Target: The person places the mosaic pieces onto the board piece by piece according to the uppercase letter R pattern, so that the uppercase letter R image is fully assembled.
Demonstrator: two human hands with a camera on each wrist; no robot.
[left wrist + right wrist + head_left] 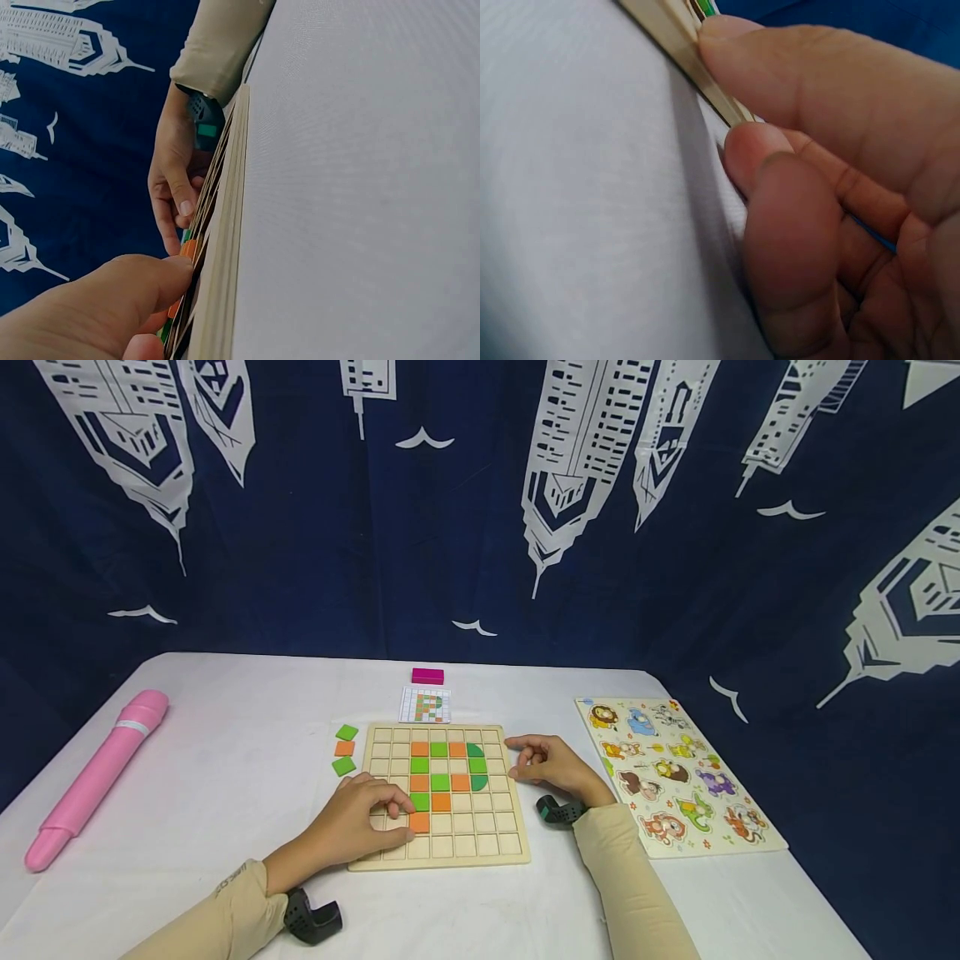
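A wooden grid board (487,843) lies on the table, with square orange and green tiles and two dark green rounded pieces set in its cells. My left hand (367,810) reaches over the board's left side. Its thumb and index finger pinch at the left edge of the lowest orange tile (419,822); in the left wrist view the thumb overlaps orange at the board's surface. At the board's right edge is my right hand (555,764), index finger extended, thumb resting at the rim (679,37) and the other fingers bent beneath.
Two loose green tiles (343,767) and a loose orange tile (344,748) lie left of the board. Behind it are a pattern card (425,704) and a magenta block (427,676). A pink tube (101,777) lies far left, an animal puzzle board (678,777) right.
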